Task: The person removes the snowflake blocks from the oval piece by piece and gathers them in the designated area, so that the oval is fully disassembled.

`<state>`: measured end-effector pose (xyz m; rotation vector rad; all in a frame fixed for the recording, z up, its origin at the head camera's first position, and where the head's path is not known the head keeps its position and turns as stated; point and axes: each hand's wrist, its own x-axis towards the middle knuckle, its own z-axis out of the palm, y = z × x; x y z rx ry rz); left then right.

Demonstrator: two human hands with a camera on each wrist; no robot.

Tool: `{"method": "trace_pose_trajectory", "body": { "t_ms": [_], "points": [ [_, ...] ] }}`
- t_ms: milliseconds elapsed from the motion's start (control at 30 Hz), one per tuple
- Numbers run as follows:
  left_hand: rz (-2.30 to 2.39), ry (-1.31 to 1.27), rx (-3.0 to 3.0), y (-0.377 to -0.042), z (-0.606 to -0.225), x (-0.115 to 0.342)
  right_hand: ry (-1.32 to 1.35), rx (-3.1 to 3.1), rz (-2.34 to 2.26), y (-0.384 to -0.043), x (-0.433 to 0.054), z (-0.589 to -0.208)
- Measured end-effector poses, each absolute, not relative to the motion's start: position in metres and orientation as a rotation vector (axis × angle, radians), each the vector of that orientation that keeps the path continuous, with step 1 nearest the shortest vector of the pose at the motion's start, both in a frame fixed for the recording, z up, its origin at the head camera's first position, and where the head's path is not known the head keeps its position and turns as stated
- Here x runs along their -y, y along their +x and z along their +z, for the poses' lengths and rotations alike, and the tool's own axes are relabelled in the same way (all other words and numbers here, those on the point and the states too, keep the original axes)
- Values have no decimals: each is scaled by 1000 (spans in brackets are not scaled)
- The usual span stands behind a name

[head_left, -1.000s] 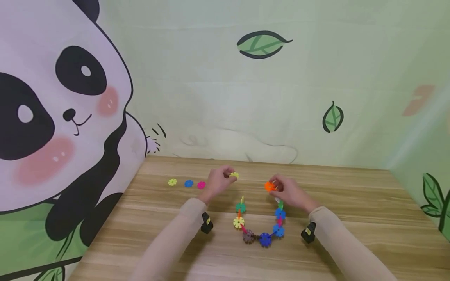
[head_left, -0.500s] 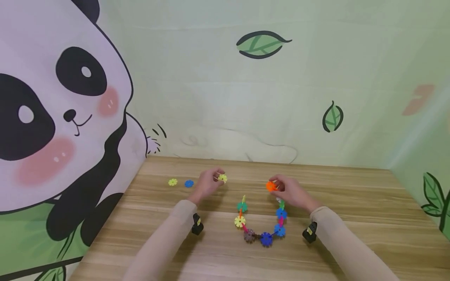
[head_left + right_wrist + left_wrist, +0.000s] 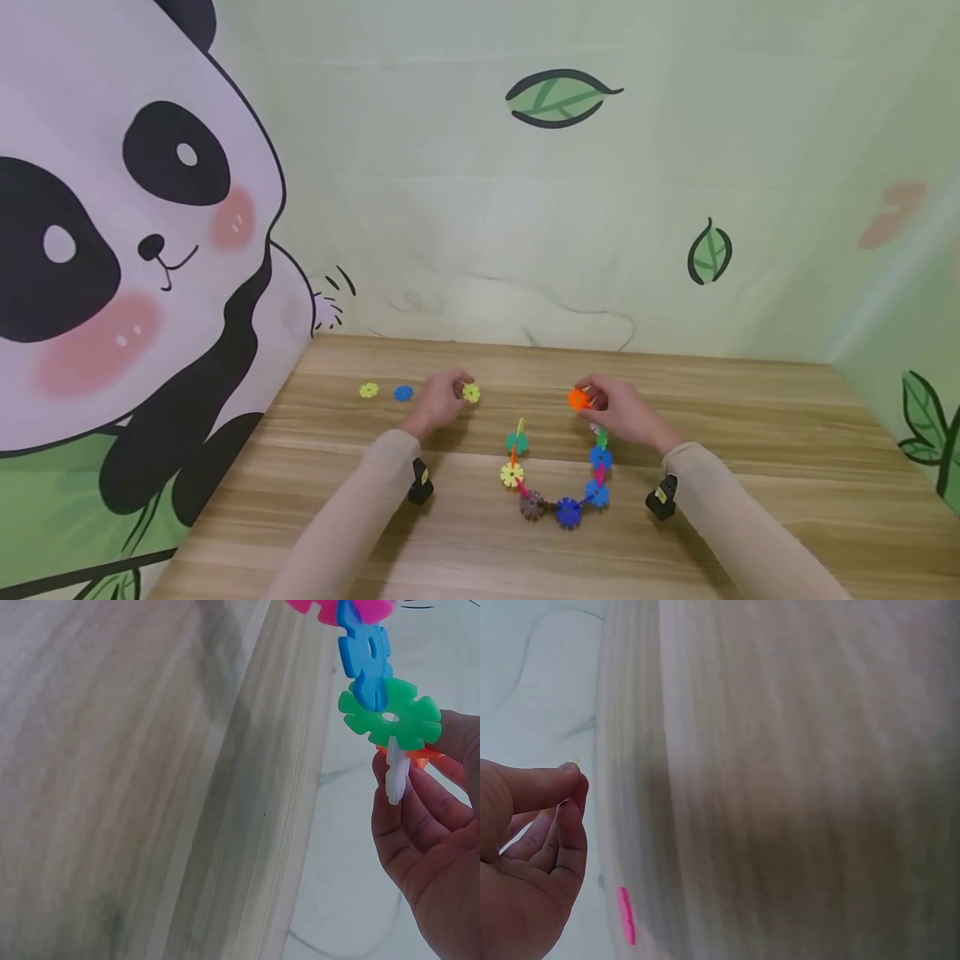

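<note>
My left hand (image 3: 441, 400) pinches a yellow notched interlocking disc (image 3: 471, 392) between thumb and fingertips above the table. In the left wrist view only a sliver of that disc shows past the fingertips (image 3: 570, 769). My right hand (image 3: 628, 410) grips an orange notched disc (image 3: 578, 399) at one end of a chain of linked discs. The chain bends in a U, with a dark blue disc (image 3: 568, 512) at its bottom and a yellow disc (image 3: 521, 427) standing at its left end. In the right wrist view, white (image 3: 397, 772) and green (image 3: 394, 714) discs join on near the orange one.
A loose yellow disc (image 3: 369, 390) and a blue disc (image 3: 403, 392) lie on the wooden table (image 3: 750, 450) to the left. A pink disc (image 3: 626, 916) lies beneath my left hand, hidden in the head view. A panda-printed wall (image 3: 465, 208) borders the table's back.
My left hand has moved left and slightly nearer with the yellow disc, now covering the pink disc in the head view. My right hand stays nearly in place with the orange disc.
</note>
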<state>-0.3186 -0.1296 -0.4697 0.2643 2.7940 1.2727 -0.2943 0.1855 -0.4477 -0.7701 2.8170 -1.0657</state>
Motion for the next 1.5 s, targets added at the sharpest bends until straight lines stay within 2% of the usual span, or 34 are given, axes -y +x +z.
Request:
{"method": "trace_pose_trajectory", "body": {
  "t_ms": [633, 1500],
  "points": [
    [923, 238, -2936, -324, -479, 124, -742, -2830, -1065, -294, -184, -447],
    [1000, 198, -2952, -322, -471, 122, -750, -2799, -1129, -292, -183, -449]
  ]
}}
